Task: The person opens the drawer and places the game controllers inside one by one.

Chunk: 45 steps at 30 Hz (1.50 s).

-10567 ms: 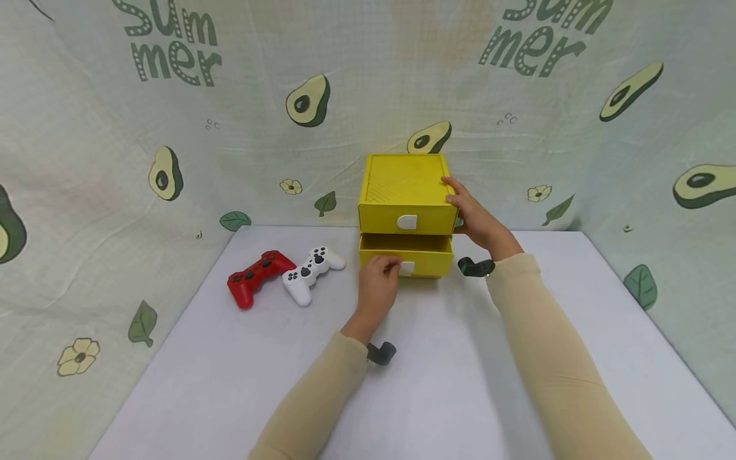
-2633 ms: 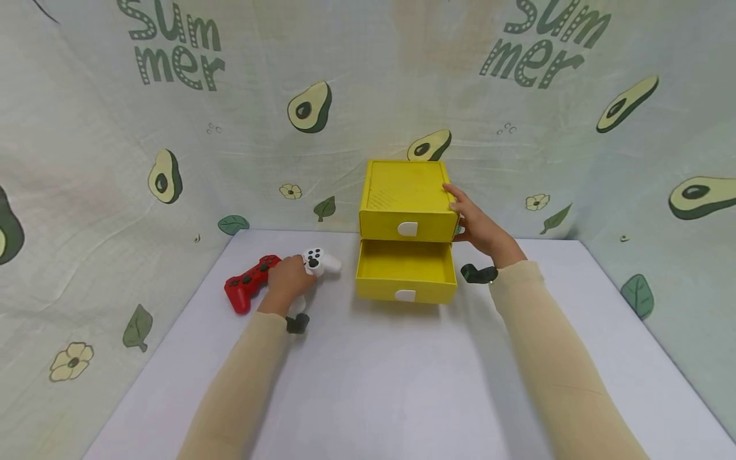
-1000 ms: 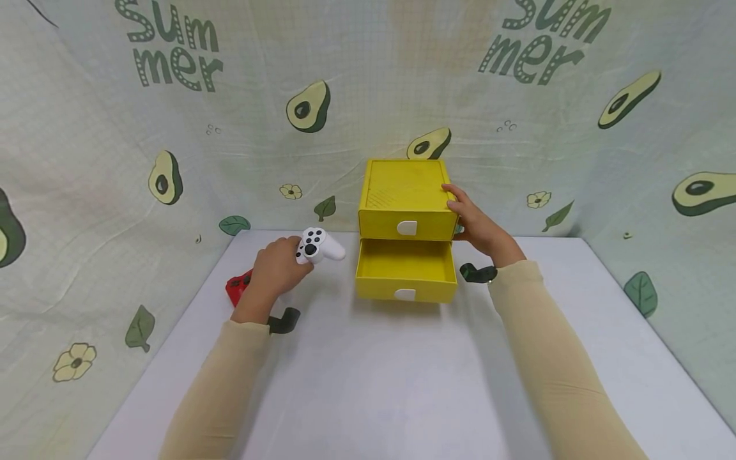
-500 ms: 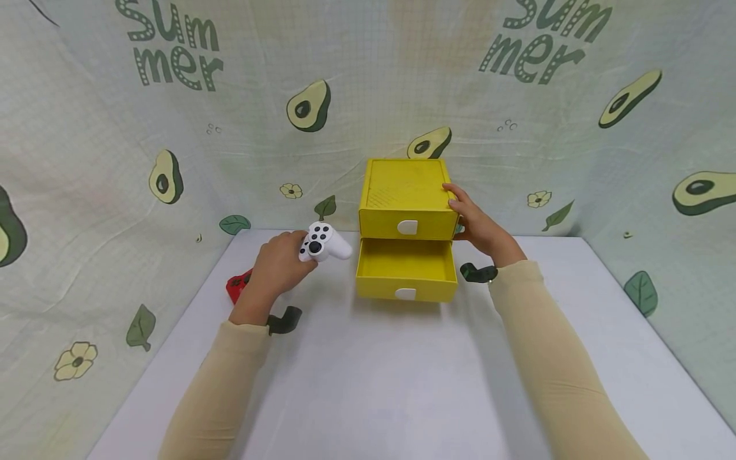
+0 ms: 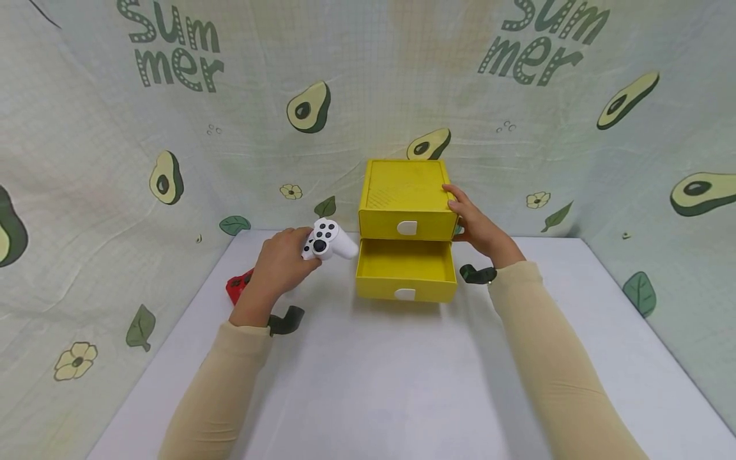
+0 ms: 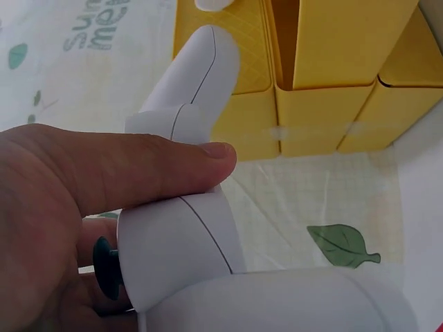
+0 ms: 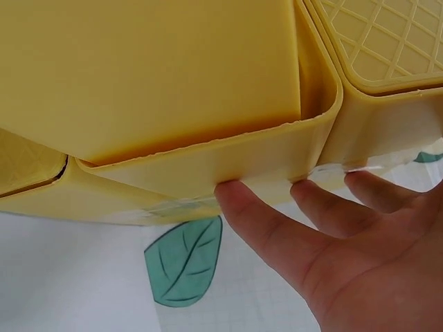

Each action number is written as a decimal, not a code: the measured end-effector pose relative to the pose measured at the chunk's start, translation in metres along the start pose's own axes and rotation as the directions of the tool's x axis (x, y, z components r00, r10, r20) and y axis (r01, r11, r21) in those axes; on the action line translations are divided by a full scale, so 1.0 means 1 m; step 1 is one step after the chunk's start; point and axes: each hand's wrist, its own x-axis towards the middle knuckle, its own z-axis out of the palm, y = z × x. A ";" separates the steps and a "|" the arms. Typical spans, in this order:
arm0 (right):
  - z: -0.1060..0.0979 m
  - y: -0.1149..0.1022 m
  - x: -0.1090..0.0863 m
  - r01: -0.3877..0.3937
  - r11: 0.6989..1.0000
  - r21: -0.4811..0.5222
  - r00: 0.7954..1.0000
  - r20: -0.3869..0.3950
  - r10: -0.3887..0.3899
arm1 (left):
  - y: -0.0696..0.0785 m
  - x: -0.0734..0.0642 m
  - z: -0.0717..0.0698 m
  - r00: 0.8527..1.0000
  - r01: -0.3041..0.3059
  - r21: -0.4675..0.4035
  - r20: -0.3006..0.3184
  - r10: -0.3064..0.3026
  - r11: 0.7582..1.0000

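My left hand [image 5: 283, 259] grips a white game controller [image 5: 324, 238] by one side, raised over the table just left of a yellow drawer unit [image 5: 408, 185]. In the left wrist view the thumb [image 6: 159, 169] lies across the white controller's underside. The unit's upper drawer is closed, while a lower drawer [image 5: 405, 289] is pulled well out and has nothing in it. My right hand [image 5: 482, 227] rests against the unit's right side, one finger at the top edge. In the right wrist view its fingertips [image 7: 232, 192] touch the yellow side wall.
A red game controller [image 5: 237, 287] lies on the white table [image 5: 391, 377] at the left, mostly hidden behind my left hand and wrist. A cloth [image 5: 241, 153] printed with avocados hangs behind the drawer unit and along both sides.
The lower drawer was pulled further out earlier. My left hand went from it to the white controller, lifted it, and has moved slightly right. My right hand stays at the unit's side.
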 end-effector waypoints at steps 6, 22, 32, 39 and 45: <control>0.000 0.000 -0.001 -0.003 1.000 -0.006 1.000 -0.006 0.003 | 0.010 0.000 -0.002 1.000 0.005 0.004 0.002 -0.005 1.000; 0.000 0.003 -0.001 0.000 1.000 -0.020 1.000 -0.008 0.000 | 0.039 0.002 -0.004 0.996 -0.090 -0.002 -0.004 0.089 0.996; 0.001 0.000 -0.001 0.005 1.000 -0.030 1.000 -0.008 -0.006 | 0.051 0.000 -0.006 0.988 -0.154 0.003 -0.010 0.154 0.988; 0.001 -0.001 -0.001 0.009 1.000 -0.023 1.000 -0.010 -0.009 | 0.059 0.000 -0.004 0.977 -0.209 0.009 -0.045 0.209 0.978; 0.000 0.000 -0.002 0.018 1.000 -0.013 1.000 -0.003 -0.018 | 0.065 0.002 -0.003 0.964 -0.251 0.023 -0.080 0.252 0.968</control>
